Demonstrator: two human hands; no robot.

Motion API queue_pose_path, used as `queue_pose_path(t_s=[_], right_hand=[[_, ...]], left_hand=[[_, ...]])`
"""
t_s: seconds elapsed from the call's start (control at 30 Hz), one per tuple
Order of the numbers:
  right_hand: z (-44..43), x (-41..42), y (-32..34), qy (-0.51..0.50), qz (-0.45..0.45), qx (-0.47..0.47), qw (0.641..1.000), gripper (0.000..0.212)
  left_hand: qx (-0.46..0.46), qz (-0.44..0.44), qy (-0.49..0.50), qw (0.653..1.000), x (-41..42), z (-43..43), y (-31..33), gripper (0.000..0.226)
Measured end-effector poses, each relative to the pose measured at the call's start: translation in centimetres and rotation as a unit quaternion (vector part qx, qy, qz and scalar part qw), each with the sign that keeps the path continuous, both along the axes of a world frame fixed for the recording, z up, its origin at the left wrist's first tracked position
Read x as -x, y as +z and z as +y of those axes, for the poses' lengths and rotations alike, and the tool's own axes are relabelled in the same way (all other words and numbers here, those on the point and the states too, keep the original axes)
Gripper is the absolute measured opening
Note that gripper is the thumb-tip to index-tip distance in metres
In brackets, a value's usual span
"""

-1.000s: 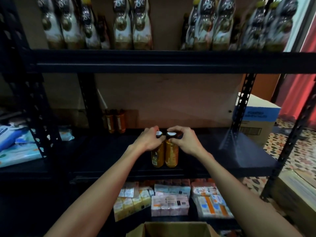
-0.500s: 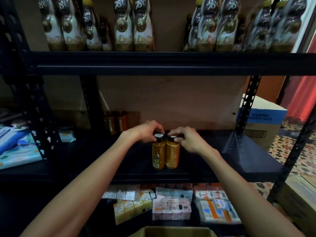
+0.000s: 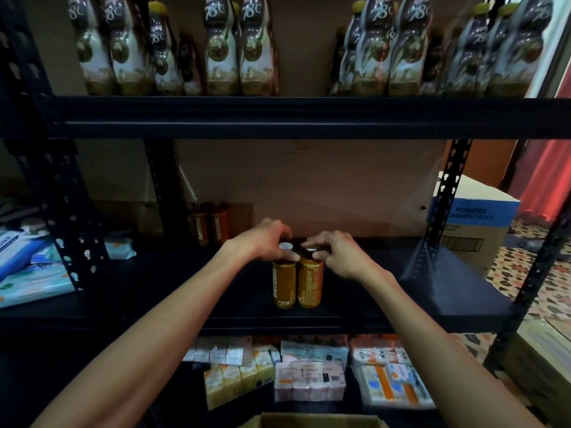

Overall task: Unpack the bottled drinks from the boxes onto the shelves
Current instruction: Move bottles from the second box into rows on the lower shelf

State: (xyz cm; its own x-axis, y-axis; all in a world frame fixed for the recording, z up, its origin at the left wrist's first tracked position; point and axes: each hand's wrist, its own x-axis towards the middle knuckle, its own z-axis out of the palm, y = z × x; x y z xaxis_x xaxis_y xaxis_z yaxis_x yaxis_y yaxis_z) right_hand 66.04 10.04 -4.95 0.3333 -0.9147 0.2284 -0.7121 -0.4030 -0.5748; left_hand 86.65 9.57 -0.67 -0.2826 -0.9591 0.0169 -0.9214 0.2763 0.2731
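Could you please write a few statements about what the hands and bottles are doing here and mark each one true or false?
1. The left hand grips the top of the left amber bottle, and the right hand the top of the right amber bottle. True.
2. Those two bottles lie on their sides. False: they stand upright, side by side, on the middle shelf.
3. Two more amber bottles stand at the back of that shelf. True.
4. The upper shelf holds only cardboard boxes. False: it holds rows of tall dark bottles.
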Motion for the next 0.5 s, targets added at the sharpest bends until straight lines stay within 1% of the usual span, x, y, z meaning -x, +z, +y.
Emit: queue_pose_path(t_s=[0.03,0.1,0.17,0.2,0.27,0.37,0.43,0.5], right_hand=[[0.05,-0.01,-0.01,-0.001,0.0,-0.003,1.0,0.038],[0.2,-0.04,-0.01,0.001,0.001,-0.003,1.0,0.038],[0.36,-0.1,0.09,0.002,0.006,0.002,1.0,0.039],[0.49,-0.11,0.2,0.002,0.01,0.003,1.0,0.039],[0.64,-0.15,0.46,0.002,0.024,-0.001,1.0,0.042],[0.63,-0.16,0.58,0.005,0.04,-0.001,0.999,0.048],[0.74,-0.14,0.67,0.006,0.043,0.002,0.999,0.046],[0.96,-0.18,0.76,0.003,0.033,0.008,0.999,0.04]], left_hand=[[-0.009,0.0,-0.015,1.0,-0.01,-0.03,0.04,0.075],[-0.021,-0.014,-0.043,0.999,0.01,0.18,0.17,0.066],[-0.008,-0.023,-0.034,0.999,0.08,0.25,0.18,0.056],[0.003,-0.017,-0.016,1.0,0.15,0.35,0.13,0.055],[0.02,-0.001,0.013,1.0,0.35,0.53,-0.03,0.057],[0.02,0.001,0.014,1.0,0.41,0.53,-0.15,0.061],[0.019,0.003,0.014,1.0,0.31,0.62,-0.06,0.061],[0.017,0.006,0.016,1.0,0.3,0.66,0.0,0.061]])
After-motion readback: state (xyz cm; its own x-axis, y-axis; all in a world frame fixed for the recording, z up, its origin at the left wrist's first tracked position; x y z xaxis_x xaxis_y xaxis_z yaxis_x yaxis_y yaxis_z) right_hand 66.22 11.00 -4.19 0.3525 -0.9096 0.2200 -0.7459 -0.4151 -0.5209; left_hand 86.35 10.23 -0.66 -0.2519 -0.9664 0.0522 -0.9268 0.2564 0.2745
